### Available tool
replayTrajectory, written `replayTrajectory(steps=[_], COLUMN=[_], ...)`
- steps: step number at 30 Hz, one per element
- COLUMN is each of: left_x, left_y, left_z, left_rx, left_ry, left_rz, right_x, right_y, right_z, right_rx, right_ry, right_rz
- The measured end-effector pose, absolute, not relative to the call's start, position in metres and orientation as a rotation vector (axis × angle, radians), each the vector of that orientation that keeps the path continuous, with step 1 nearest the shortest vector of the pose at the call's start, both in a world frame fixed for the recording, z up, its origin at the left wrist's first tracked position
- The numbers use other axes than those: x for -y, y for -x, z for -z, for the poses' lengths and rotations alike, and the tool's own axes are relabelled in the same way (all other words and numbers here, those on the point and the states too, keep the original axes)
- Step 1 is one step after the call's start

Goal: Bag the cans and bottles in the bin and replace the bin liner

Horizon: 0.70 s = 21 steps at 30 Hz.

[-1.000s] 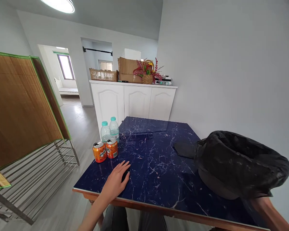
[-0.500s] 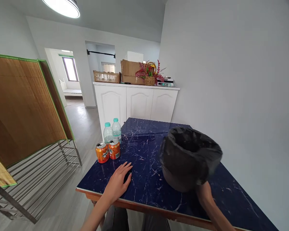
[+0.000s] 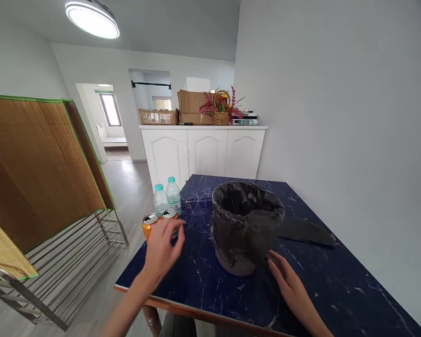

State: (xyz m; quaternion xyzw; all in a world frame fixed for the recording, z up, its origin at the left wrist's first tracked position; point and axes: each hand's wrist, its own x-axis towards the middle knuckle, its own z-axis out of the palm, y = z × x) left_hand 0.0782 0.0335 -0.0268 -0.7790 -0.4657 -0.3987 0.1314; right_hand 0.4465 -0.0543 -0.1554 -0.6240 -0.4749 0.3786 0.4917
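Note:
A trash bin lined with a black plastic bag [image 3: 231,234] stands upright on the dark blue marbled table [image 3: 203,285]. The liner folds down over its rim. My right hand [image 3: 287,283] is at the bin's lower right side, fingers stretched out close to the bag; whether they touch it I cannot tell. My left hand [image 3: 163,248] hovers open, fingers apart, in front of an orange soda can [image 3: 150,220] and a second soda can [image 3: 170,214], partly hiding both. Just behind the cans stand a clear plastic bottle [image 3: 160,200] and another bottle [image 3: 174,194], both with teal caps.
A dark flat shape [image 3: 307,231] lies on the table right of the bin. Beyond the table is a white cabinet [image 3: 206,150] bearing cardboard boxes [image 3: 192,110] and a flower basket [image 3: 221,117]. A metal rack [image 3: 70,262] with bamboo mats stands left; a wall runs along the right.
The bin has moved left and now stands on the table. My right hand has come out from beside it. My left hand has risen off the tabletop toward the cans.

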Motion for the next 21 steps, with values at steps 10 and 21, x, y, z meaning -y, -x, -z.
replayTrajectory(steps=[10,21], left_x=[-0.194,-0.153], left_y=[-0.080,-0.110], left_z=[-0.091,-0.141], left_rx=[1.579,1.534], left_ry=[2.040,2.090], left_rz=[0.558,0.475], right_x=[0.056,0.054], right_y=[-0.448,-0.448], right_z=[0.163,0.165], right_rx=[1.147,1.123], right_ry=[1.436,1.472], right_rz=[-0.825,-0.894])
